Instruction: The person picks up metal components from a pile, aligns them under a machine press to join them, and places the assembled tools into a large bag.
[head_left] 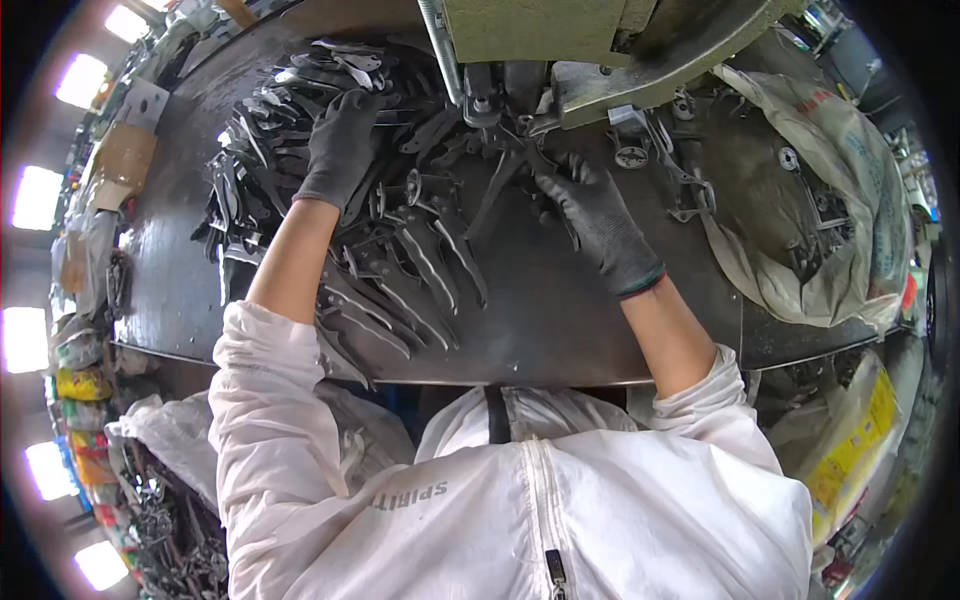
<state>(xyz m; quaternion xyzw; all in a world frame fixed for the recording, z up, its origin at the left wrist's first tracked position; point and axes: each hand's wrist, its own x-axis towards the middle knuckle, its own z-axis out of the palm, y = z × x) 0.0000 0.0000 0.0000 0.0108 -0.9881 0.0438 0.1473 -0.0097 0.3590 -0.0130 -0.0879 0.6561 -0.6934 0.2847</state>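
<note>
Across the left side of the table (600,320), found heap of dark metal parts (255,150). Observed gloved left hand (343,140) over heap, fingers bent; cannot tell whether gripping. Just right and nearer, noted spread of silver-edged handled tools (430,260). Beneath green press (540,30), located dark two-legged tool (492,192). Observed gloved right hand (600,220) curled narrowly on its right leg. Farther right, recorded loose metal fittings (631,156) and open pale sack (860,200).

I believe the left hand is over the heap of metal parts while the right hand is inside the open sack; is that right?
Not quite: the head view shows the right hand at a metal part by the green machine, not inside the sack; the left hand is over the heap.
</note>
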